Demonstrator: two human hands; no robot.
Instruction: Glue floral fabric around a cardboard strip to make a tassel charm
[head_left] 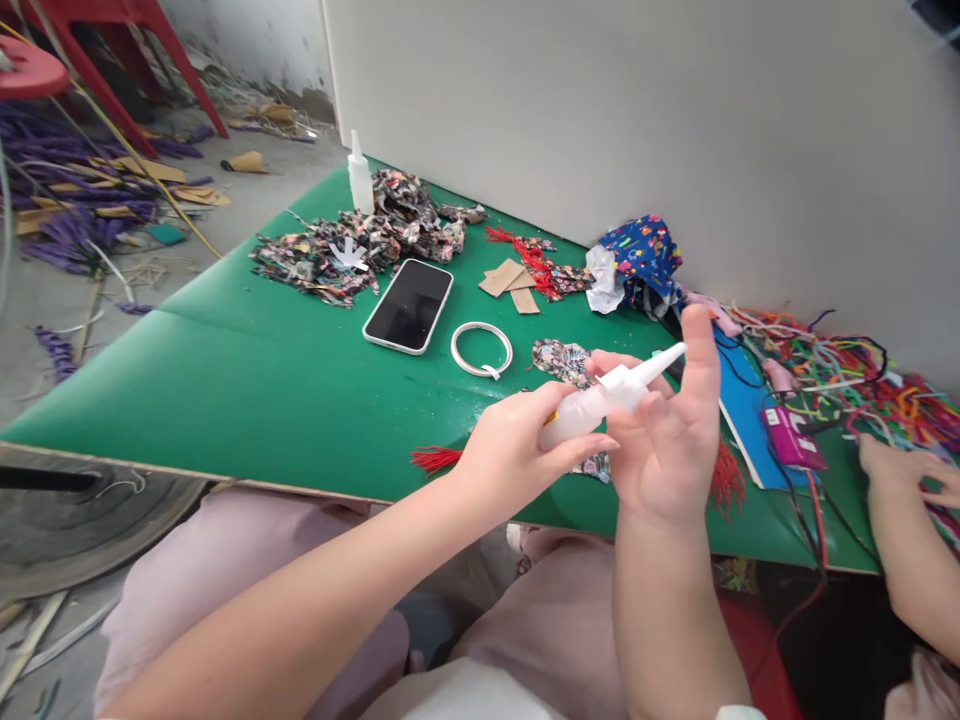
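Observation:
My left hand is wrapped round a white glue bottle with a long pointed nozzle, tilted up to the right. My right hand is turned palm up beside the nozzle, one finger stretched upward and the others partly behind the bottle. Its fingers look apart, and no object shows in its palm. Beneath and behind my hands lie pieces of flower-patterned fabric. A red tassel sticks out left of my left wrist, and another red tassel lies right of my right wrist.
On the green table lie a phone, a white coiled ring, cardboard pieces and crumpled fabric. A second glue bottle stands behind. Colourful cords, a purple box and another person's hand are at right.

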